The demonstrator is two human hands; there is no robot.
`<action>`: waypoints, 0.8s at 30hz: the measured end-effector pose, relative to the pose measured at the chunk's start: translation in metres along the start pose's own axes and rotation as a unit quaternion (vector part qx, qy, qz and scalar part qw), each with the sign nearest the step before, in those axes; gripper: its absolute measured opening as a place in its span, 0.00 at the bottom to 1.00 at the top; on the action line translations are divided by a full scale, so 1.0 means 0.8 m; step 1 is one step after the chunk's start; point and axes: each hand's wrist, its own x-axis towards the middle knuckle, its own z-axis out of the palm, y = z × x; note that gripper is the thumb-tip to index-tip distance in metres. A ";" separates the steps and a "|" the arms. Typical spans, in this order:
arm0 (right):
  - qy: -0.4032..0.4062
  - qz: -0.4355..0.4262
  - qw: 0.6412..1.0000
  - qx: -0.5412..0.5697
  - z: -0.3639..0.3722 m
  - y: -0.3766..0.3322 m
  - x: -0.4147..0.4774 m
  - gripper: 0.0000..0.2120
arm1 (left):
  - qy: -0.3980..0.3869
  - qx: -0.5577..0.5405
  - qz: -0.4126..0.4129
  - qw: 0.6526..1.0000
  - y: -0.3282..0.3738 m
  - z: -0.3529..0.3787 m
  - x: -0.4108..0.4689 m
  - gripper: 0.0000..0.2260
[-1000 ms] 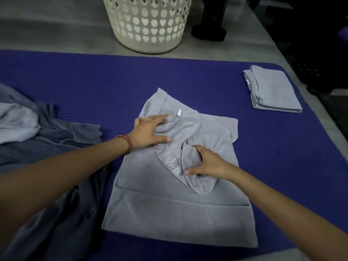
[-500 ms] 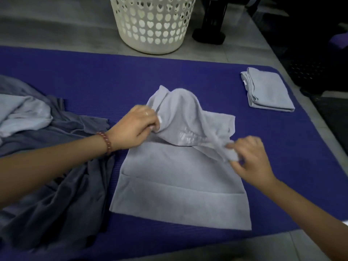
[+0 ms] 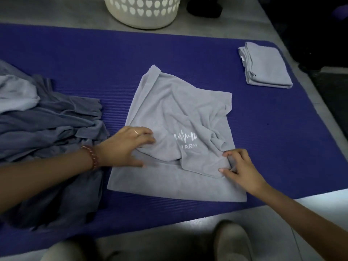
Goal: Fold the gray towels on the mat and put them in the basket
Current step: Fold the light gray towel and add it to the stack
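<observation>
A light gray towel (image 3: 175, 110) with a white logo lies rumpled in the middle of the purple mat (image 3: 75, 59), its far part pulled over its near part. My left hand (image 3: 126, 146) rests on its left edge, fingers reaching onto the cloth. My right hand (image 3: 239, 168) pinches the folded-over corner at the towel's right side. One folded gray towel (image 3: 267, 66) lies at the mat's far right. The white basket (image 3: 143, 14) with heart-shaped holes stands beyond the mat's far edge.
A heap of darker and lighter gray cloths (image 3: 47, 129) covers the mat's left side. A black object (image 3: 203, 8) stands to the right of the basket. My knees (image 3: 231, 242) show at the near edge, on gray floor.
The lifted far part of the towel has been brought toward me and laid down, logo up. Both hands moved nearer, and the view tilted down.
</observation>
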 end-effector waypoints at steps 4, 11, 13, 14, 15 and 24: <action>-0.012 0.040 0.999 0.011 0.001 -0.003 -0.009 0.31 | -0.110 0.045 0.027 0.992 0.025 0.023 0.026 0.32; 0.007 0.055 0.998 0.018 0.001 -0.001 -0.008 0.24 | -0.085 0.009 -0.027 0.996 0.018 0.009 0.050 0.32; 0.013 0.058 0.997 0.045 0.001 -0.005 -0.007 0.20 | -0.094 -0.028 -0.070 0.993 0.019 0.005 0.056 0.32; 0.018 0.053 0.997 0.059 0.000 -0.006 -0.007 0.18 | -0.112 -0.008 -0.082 0.990 0.020 0.004 0.060 0.30; 0.021 0.045 0.997 0.066 0.000 -0.006 -0.008 0.16 | -0.132 0.034 -0.084 0.987 0.021 0.003 0.064 0.28; 0.023 0.014 0.989 0.144 -0.016 -0.011 -0.018 0.26 | 0.032 0.192 0.044 0.980 0.026 -0.017 0.070 0.03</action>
